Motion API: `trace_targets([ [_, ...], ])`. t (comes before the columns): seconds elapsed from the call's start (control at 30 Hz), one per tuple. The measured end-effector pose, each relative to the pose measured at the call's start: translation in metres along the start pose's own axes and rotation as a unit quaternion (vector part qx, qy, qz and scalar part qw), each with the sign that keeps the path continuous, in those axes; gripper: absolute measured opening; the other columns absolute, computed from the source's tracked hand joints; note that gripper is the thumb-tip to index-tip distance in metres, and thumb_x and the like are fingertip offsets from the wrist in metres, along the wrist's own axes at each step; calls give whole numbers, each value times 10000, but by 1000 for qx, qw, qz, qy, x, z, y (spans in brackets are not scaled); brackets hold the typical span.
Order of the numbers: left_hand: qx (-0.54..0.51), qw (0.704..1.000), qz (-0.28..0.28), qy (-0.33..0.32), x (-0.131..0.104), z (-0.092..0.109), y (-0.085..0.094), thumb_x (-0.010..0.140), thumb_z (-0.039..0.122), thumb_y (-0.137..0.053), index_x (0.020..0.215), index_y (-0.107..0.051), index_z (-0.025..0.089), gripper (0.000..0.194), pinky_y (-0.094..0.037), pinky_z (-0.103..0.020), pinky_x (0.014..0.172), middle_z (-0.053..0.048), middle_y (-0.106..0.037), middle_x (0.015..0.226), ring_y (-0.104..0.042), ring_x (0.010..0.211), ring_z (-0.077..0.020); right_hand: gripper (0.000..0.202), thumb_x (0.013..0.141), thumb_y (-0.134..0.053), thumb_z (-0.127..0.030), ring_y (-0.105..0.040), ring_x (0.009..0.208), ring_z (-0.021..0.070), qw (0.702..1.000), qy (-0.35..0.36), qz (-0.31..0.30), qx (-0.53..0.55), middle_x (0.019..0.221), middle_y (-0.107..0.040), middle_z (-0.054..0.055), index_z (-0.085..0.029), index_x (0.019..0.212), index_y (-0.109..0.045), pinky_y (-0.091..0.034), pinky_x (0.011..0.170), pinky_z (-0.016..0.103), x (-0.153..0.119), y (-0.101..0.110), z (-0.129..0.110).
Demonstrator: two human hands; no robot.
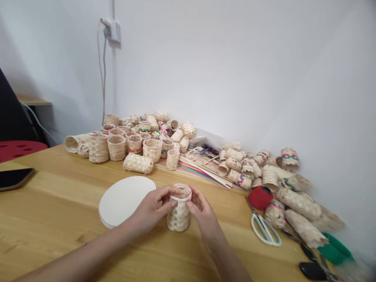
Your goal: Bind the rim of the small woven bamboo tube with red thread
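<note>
A small woven basket (pixel 178 216) stands upright on the wooden table, its rim bound with pale and pinkish stitching. My left hand (pixel 157 203) grips the rim on the left, fingers over the top edge and thumb on the outside. On the other side my right hand (pixel 201 205) pinches the rim between thumb and fingers. Just left of the basket lies a round white disc (pixel 127 199), partly behind my left hand.
Many woven baskets (pixel 116 148) crowd the table's back. Coloured strips (pixel 202 172) lie mid-back. Scissors (pixel 266 231), a red thread spool (pixel 260 197), woven tubes (pixel 305 227) and a green roll (pixel 335 248) are at right. A phone (pixel 14 179) lies at left.
</note>
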State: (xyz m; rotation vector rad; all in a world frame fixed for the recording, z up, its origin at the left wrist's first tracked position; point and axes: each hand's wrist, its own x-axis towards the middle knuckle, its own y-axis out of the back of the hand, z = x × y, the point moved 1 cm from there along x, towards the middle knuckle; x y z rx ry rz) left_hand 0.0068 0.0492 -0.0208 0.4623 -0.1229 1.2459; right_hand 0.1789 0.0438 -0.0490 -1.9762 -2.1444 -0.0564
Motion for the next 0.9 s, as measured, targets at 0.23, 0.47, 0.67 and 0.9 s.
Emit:
trace_targets([
  [0.23, -46, 999, -23, 5, 0, -3, 0, 788, 278, -584, 980, -633, 158, 231, -423, -253, 658, -46, -660, 882, -544, 727, -170, 473, 733, -715, -430, -584, 1109, 247, 1000, 0, -20, 6, 1192, -643, 81, -223, 1129, -560, -468, 939, 405, 1, 2, 0],
  [0.47, -67, 996, -55, 26, 2, 2, 0, 750, 240, -606, 955, -631, 144, 227, -419, -253, 668, -42, -649, 869, -554, 763, -177, 430, 731, -723, -372, -577, 1122, 245, 999, -13, -38, 15, 1190, -640, 77, -223, 1095, -551, -440, 968, 401, 2, 5, 0],
  [0.67, -46, 997, -59, 24, 3, 6, 1, 756, 233, -604, 893, -637, 142, 168, -397, -243, 652, -21, -640, 817, -527, 715, -159, 463, 707, -731, -346, -549, 1175, 258, 997, -20, -62, 28, 1238, -621, 74, -233, 1115, -543, -415, 998, 417, 3, 8, 0],
  [0.9, -57, 996, -47, 42, 4, 7, 4, 755, 234, -616, 828, -620, 149, 111, -384, -218, 645, 9, -611, 767, -510, 714, -145, 436, 800, -622, -471, -540, 1189, 283, 995, -52, -78, 45, 1270, -608, 104, -224, 1154, -553, -379, 1014, 485, 9, 17, 6],
])
